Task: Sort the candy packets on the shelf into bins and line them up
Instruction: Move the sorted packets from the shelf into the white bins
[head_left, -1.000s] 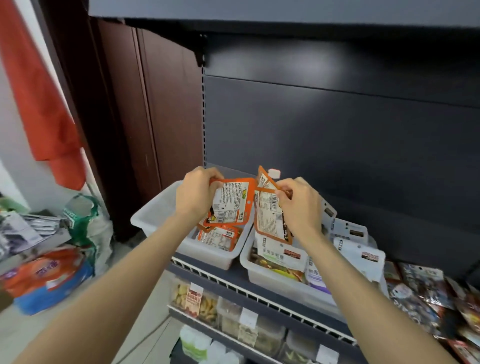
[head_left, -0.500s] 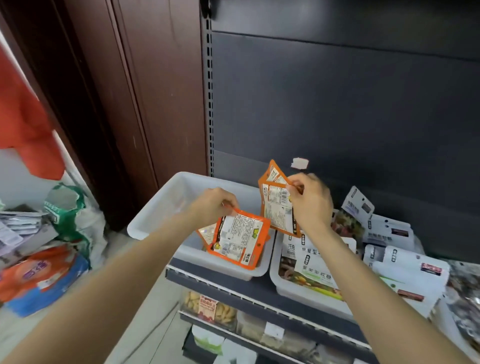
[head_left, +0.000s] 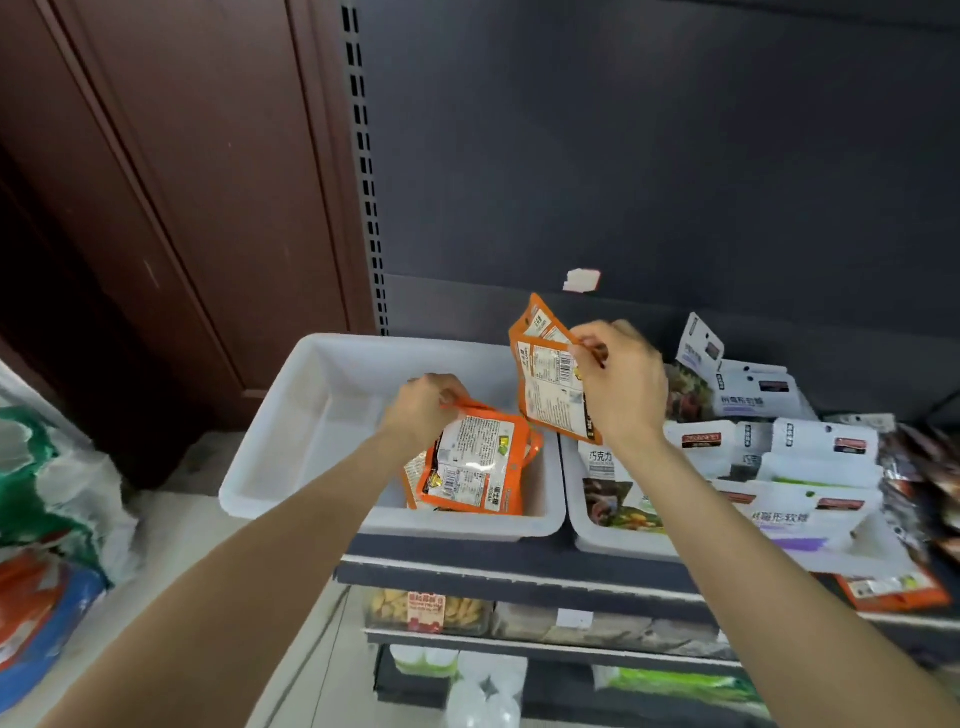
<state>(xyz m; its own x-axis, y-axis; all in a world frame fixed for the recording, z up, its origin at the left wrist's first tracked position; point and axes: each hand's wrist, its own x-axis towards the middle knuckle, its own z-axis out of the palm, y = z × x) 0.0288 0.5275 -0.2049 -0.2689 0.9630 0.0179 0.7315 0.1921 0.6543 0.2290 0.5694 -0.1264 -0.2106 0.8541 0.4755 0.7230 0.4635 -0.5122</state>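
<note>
My left hand (head_left: 423, 410) pinches the top edge of an orange candy packet (head_left: 475, 470) that leans inside the left white bin (head_left: 291, 447), on top of other orange packets at the bin's front right. My right hand (head_left: 621, 384) holds two orange packets (head_left: 545, 384) upright above the gap between the two bins. The right white bin (head_left: 587, 540) holds white packets (head_left: 779, 467), some standing, some lying.
Dark and mixed packets (head_left: 924, 467) lie loose on the shelf at the far right, and an orange packet (head_left: 893, 590) lies at the shelf's front edge. The dark back panel (head_left: 623, 156) rises behind the bins. Lower shelves (head_left: 519, 618) hold snacks. Bags (head_left: 47, 519) sit on the floor at left.
My left hand has lowered its orange packet into the left bin. My right hand stays up with its packets. The view has tilted downward.
</note>
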